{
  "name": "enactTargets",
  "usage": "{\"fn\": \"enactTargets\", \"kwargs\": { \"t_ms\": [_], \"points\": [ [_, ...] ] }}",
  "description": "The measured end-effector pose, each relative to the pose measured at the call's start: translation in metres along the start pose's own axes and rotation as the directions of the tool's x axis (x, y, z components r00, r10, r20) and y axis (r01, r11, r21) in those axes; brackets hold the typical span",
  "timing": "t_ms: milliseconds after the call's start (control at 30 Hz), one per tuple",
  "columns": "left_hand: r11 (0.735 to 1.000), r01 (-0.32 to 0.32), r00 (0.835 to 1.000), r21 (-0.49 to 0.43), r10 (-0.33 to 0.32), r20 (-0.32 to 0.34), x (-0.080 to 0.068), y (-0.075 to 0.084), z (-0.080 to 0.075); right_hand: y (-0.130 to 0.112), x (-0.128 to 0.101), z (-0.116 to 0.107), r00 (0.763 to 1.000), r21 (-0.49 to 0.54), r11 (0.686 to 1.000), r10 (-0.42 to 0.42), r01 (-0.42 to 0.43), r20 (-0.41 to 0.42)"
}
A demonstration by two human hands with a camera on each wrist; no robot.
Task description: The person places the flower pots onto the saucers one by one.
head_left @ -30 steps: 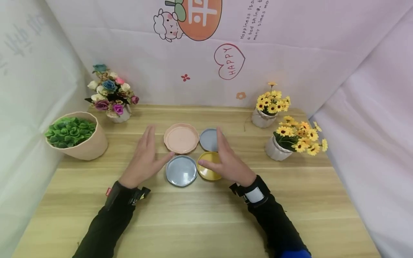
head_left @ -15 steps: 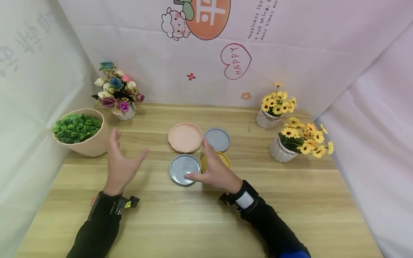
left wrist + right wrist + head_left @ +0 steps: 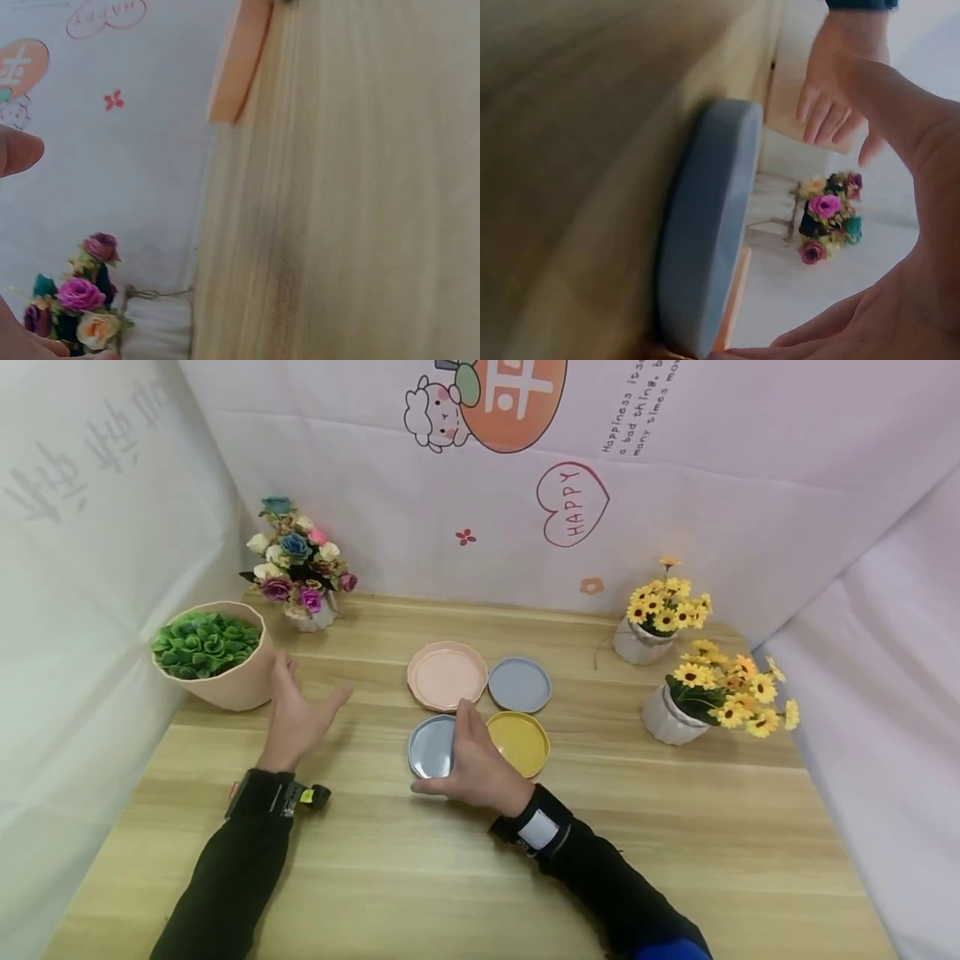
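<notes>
Four small round dishes sit grouped on the wooden table: a pink scalloped plate (image 3: pixel 446 675), a blue-grey plate (image 3: pixel 521 684), a yellow plate (image 3: pixel 521 742) and a glossy grey-blue plate (image 3: pixel 429 749). My right hand (image 3: pixel 480 770) reaches across the glossy plate with thumb and fingers spread apart, holding nothing; it hides that plate's right side. In the right wrist view the grey-blue plate (image 3: pixel 709 225) lies flat right beside this hand. Farther left, my left hand (image 3: pixel 298 720) is spread with nothing in it, its fingertips close to the peach pot (image 3: pixel 243 675) of green leaves.
A pot of mixed flowers (image 3: pixel 300 560) stands at the back left. Two white pots with yellow flowers, the rear pot (image 3: pixel 642 639) and the front pot (image 3: pixel 672 717), stand at the right. Printed cloth (image 3: pixel 360 468) hangs behind the table, and plain white cloth lines both sides.
My left hand has moved left from beside the pink plate to near the peach pot. My right hand has shifted left from the yellow plate to the glossy grey-blue plate. The head view has shifted slightly.
</notes>
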State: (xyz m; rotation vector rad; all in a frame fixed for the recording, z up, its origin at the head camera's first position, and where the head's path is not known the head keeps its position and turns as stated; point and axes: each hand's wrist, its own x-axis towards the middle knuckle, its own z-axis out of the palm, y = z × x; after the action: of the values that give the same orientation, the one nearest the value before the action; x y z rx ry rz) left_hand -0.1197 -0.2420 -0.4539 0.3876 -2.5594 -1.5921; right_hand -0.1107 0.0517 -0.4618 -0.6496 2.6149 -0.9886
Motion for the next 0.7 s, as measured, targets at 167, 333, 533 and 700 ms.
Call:
{"fn": "enactTargets", "kwargs": {
  "t_ms": [167, 333, 533, 700],
  "points": [
    [0.997, 0.066, 0.998, 0.038, -0.066, 0.002, 0.029, -0.001, 0.004, 0.000, -0.003, 0.007, 0.999, -0.056, 0.998, -0.013, 0.011, -0.032],
    [0.993, 0.099, 0.995, 0.067, -0.099, -0.009, 0.059, -0.002, 0.009, -0.001, -0.007, 0.012, 0.998, -0.137, 0.990, 0.006, -0.014, -0.062],
    [0.993, 0.111, 0.991, 0.047, -0.107, -0.075, 0.093, -0.008, 0.011, -0.001, -0.010, 0.011, 0.998, -0.197, 0.980, -0.004, -0.008, -0.064],
    [0.999, 0.045, 0.977, -0.020, -0.048, -0.209, 0.122, -0.019, 0.013, 0.000, -0.013, 0.006, 1.000, -0.244, 0.969, 0.014, -0.020, -0.028]
  ]
}}
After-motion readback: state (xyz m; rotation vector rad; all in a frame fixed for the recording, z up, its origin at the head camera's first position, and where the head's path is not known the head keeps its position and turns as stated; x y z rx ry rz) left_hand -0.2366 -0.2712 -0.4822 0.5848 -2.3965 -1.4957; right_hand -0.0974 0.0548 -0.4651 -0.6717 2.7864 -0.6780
